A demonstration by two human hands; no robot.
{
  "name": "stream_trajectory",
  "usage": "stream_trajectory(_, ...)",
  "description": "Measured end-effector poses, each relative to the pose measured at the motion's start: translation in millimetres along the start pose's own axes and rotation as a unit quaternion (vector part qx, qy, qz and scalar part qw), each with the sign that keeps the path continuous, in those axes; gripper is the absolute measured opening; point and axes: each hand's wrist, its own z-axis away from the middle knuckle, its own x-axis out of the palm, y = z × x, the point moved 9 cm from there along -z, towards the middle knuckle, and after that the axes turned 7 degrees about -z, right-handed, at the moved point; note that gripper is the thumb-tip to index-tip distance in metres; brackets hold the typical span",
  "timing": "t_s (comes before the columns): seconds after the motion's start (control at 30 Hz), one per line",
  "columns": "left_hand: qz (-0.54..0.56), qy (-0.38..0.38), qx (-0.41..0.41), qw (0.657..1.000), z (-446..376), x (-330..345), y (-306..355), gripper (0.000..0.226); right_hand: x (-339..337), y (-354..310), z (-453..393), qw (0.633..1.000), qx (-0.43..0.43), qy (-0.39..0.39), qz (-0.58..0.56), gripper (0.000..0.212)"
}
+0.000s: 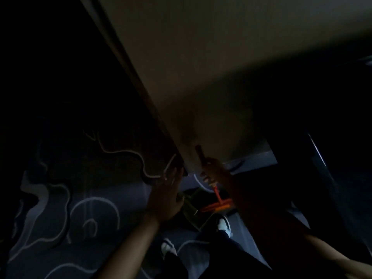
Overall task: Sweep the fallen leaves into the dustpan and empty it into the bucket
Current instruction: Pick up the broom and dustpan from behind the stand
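Note:
The scene is very dark and blurred. My right hand (212, 171) is closed around the dark upper handle of a broom (216, 191), whose orange shaft runs down to an orange head (218, 206) on the floor. A green dustpan (192, 210) lies just left of the broom head. My left hand (167, 195) hovers with fingers spread, its palm edge right beside the dustpan's upper end. No leaves or bucket can be made out.
A beige wall (201, 77) with a dark corner edge rises straight ahead. The floor is dark blue carpet (90, 218) with pale curved lines. My two white shoes (223, 224) (167, 246) stand below the dustpan. A dark upright panel (314, 158) stands at right.

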Motion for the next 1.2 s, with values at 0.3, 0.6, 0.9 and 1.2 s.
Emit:
stream_trajectory(0.3, -0.144, -0.295, 0.234, 0.915, -25.1, 92.9, 21.9, 0.08, 21.4, 113.8, 68.6, 0.906, 0.09, 0.151, -0.385, 0.023)
stream_trajectory(0.6, -0.196, -0.282, 0.294, 0.892, 27.6, 138.8, 13.2, 0.033, 144.2, 229.3, 184.5, 0.744, 0.105, 0.241, -0.615, 0.038)
stream_trajectory(0.9, -0.185, -0.325, 0.286, 0.882, 80.0, 157.6, 9.9, 0.042, 186.9, 284.8, 191.3, 0.699, 0.215, 0.228, -0.643, 0.026)
stream_trajectory(1.2, -0.107, -0.305, 0.28, 0.904, 146.4, 153.6, 85.6, 0.031, 172.8, 348.8, 297.1, 0.763, 0.212, 0.374, -0.483, 0.034)
